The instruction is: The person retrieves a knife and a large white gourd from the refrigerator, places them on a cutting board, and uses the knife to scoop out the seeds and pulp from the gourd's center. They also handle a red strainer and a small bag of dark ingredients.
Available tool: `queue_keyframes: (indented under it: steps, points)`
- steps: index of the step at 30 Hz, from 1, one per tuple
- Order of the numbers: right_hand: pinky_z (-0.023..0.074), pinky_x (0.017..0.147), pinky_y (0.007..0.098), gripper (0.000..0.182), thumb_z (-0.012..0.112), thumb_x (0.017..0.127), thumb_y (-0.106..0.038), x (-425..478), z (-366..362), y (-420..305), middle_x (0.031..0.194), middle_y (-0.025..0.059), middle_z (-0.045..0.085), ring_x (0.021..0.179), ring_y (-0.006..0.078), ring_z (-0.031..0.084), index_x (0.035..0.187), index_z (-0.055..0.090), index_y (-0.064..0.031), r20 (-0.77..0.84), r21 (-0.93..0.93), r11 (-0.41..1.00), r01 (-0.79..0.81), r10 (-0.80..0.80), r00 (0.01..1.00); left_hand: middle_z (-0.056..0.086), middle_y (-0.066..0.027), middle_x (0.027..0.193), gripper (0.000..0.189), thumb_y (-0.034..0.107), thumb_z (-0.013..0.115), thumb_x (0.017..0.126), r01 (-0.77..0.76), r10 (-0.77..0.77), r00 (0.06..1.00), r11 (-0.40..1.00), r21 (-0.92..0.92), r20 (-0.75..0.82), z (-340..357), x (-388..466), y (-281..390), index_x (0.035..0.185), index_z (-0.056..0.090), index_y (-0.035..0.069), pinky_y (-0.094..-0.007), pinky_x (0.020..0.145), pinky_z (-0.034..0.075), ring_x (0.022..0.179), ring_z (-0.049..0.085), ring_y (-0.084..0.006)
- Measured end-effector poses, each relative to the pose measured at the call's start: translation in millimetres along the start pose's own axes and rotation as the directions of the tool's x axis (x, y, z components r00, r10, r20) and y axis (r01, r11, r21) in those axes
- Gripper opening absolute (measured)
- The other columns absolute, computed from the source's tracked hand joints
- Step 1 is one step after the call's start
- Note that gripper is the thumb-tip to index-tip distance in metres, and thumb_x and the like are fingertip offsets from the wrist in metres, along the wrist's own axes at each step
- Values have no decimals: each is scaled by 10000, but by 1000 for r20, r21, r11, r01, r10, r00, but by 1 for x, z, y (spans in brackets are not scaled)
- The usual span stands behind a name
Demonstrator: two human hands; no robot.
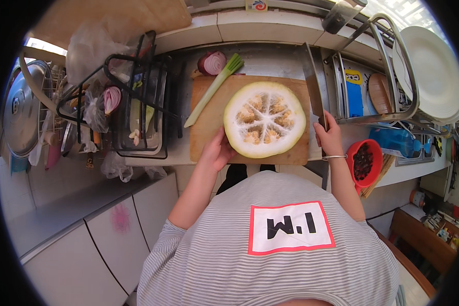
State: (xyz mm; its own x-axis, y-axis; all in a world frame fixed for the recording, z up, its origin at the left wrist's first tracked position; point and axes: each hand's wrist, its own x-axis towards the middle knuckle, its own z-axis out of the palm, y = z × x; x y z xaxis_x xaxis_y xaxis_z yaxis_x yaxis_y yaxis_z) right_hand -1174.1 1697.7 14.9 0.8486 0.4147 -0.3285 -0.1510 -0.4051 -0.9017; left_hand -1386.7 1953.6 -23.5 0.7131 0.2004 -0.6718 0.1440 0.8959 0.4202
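Note:
A thick round piece of winter melon (267,120) sits on the wooden cutting board (210,143), its white cut face and seed pockets turned up. My left hand (217,150) holds its lower left side, the fingers partly hidden against the rind. To the right of the board, my right hand (329,134) grips the handle of a kitchen knife (314,76). The blade points away from me, apart from the melon. A length of green onion (210,93) lies across the board's left side. Behind it rests a cut red onion (213,63).
A black wire rack (116,57) stands over a tray (158,114) on the left. To the right are a metal dish rack (378,65) with white plates (430,69), and a red strainer (378,162) holding dark pieces. A blue bottle (394,141) lies beyond it.

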Motion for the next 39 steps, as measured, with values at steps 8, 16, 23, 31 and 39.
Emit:
queue_keyframes:
  steps: [8, 16, 23, 31, 39]
  points:
    - [358, 372, 205, 458, 592, 879, -150, -15, 21, -13, 1114, 134, 628, 448, 47, 455, 1258, 426, 48, 0, 317, 946, 72, -76, 997, 525, -60, 1235, 357, 369, 442, 954, -8, -4, 997, 987, 162, 74, 16, -5, 12, 1227, 504, 146, -429, 907, 436, 1109, 515, -207]
    - [342, 364, 211, 349, 603, 880, -176, -38, 42, -27, 801, 57, 634, 416, 57, 433, 1136, 514, 44, 79, 345, 938, -23, -5, 997, 568, -34, 1144, 417, 422, 499, 916, -27, 44, 997, 960, 277, -57, 24, -53, 38, 1224, 512, 142, -422, 857, 458, 1012, 540, -196]
    - [337, 367, 221, 268, 595, 886, -186, -52, 84, -25, 639, 7, 545, 420, 66, 438, 1075, 538, -5, 224, 471, 874, -120, 13, 975, 572, -27, 1096, 496, 438, 576, 879, -175, 246, 967, 838, 517, -71, 12, -98, 75, 1239, 482, 110, -389, 796, 492, 1020, 549, -185]
    - [330, 371, 223, 270, 569, 905, -230, -47, 80, -4, 533, 3, 470, 409, 79, 429, 1066, 561, -14, 212, 448, 880, -157, 66, 975, 446, -105, 1199, 883, 335, 802, 662, -312, 432, 895, 421, 852, 114, 32, -85, 70, 1341, 363, -21, -309, 754, 495, 855, 552, -149]
    - [370, 372, 220, 312, 581, 884, -176, -44, 71, 2, 680, 8, 558, 430, 68, 462, 1145, 517, -17, 161, 439, 891, -116, 49, 986, 339, -156, 1383, 850, 326, 792, 651, -403, 604, 661, -215, 889, 446, 66, -82, 75, 1345, 389, 48, -403, 984, 390, 1247, 389, -307]
